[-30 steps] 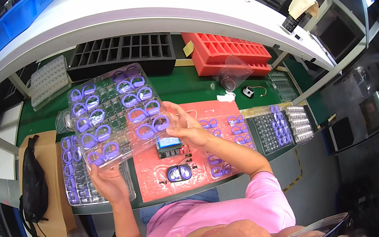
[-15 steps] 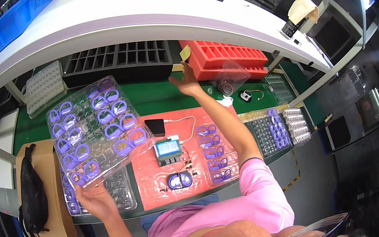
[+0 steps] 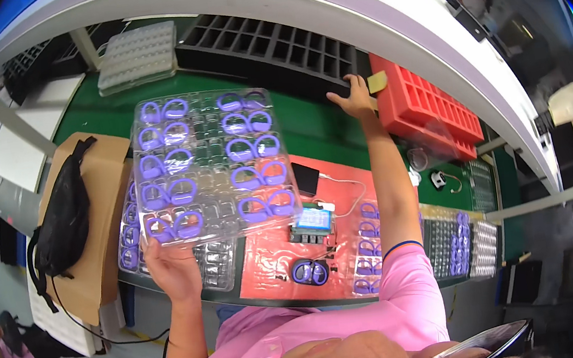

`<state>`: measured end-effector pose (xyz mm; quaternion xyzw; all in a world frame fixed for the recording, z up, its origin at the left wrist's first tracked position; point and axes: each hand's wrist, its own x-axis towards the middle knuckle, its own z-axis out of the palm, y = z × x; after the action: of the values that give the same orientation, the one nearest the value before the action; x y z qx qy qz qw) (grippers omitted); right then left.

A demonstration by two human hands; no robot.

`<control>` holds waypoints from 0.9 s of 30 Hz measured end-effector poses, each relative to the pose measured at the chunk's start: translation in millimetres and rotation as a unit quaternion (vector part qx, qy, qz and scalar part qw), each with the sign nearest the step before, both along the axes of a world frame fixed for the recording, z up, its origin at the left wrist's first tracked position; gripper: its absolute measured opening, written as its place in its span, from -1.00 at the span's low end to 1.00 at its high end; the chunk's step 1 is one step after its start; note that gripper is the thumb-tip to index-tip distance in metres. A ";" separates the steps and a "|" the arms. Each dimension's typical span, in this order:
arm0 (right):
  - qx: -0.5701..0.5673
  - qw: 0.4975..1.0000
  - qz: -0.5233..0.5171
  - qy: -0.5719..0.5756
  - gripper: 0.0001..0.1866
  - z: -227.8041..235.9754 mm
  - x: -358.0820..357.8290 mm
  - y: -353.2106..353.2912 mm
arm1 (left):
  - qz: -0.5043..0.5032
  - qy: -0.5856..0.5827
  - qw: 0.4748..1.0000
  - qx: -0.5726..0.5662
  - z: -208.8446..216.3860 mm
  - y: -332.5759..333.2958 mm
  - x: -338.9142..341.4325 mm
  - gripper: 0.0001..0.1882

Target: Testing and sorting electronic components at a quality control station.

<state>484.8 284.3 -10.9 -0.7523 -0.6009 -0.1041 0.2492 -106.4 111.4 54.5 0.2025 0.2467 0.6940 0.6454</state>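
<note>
Plastic, thin and clear, forms the tray (image 3: 210, 145) held up over the table (image 3: 327, 134) on the person's left, its near left corner pinched in the left grip (image 3: 175, 273). Light but slick and a little bendy, I judge, it could flex and spill its purple loops (image 3: 149, 198) from their pockets, so holding both side rims level should suit it better than one corner; farther off, the right grip (image 3: 358, 100), fingers spread, holds nothing beside the black divided box (image 3: 270, 48), contact unclear
</note>
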 end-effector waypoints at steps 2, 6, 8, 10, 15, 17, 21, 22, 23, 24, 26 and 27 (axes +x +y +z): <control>-0.025 0.999 -0.012 0.028 -0.19 2.4 -7.4 0.8 | -0.016 0.016 1.000 0.013 6.3 -3.6 2.4 -0.47; 0.024 0.997 -0.031 0.059 -0.34 -1.6 -1.9 0.9 | -0.031 0.011 0.999 -0.005 3.3 -6.1 7.6 -0.46; 0.050 0.997 -0.021 0.048 -0.36 -1.8 -2.1 -1.7 | -0.026 0.013 1.000 -0.009 4.0 -6.6 9.7 -0.45; 0.079 0.981 -0.020 0.179 -0.44 6.0 -7.4 -4.3 | -0.044 0.018 0.999 -0.012 5.3 -9.3 10.0 -0.43; 0.121 0.976 0.001 0.184 -0.47 11.6 -10.2 2.9 | -0.062 0.016 0.998 0.012 11.7 -9.7 8.9 -0.41; 0.147 0.977 0.026 0.154 -0.47 14.0 -23.6 17.4 | -0.039 0.008 0.999 -0.005 12.3 -9.8 10.9 -0.41; 0.166 0.976 0.041 0.137 -0.47 16.9 -69.1 54.3 | -0.025 -0.002 1.000 -0.005 12.5 -10.4 7.8 -0.42; 0.178 0.975 0.043 0.124 -0.46 16.1 -84.1 67.8 | -0.023 -0.006 1.000 -0.001 12.7 -11.0 6.4 -0.42; 0.190 0.975 0.043 0.111 -0.46 14.4 -97.1 81.6 | -0.026 -0.004 1.000 0.002 12.2 -10.7 5.5 -0.42; 0.188 0.973 0.055 0.119 -0.46 13.7 -113.6 93.4 | -0.015 -0.003 1.000 0.003 12.2 -11.6 3.7 -0.42; 0.189 0.971 0.065 0.131 -0.47 11.5 -139.7 115.2 | 0.007 -0.001 1.000 0.008 12.7 -13.6 1.8 -0.43; 0.182 0.971 0.073 0.136 -0.46 10.1 -147.9 124.4 | 0.005 0.002 1.000 0.011 14.1 -14.5 2.8 -0.43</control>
<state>336.9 408.7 -0.8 -0.6554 -0.5857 -0.0896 0.4684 -103.6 97.0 68.5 0.2103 0.2413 0.6993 0.6392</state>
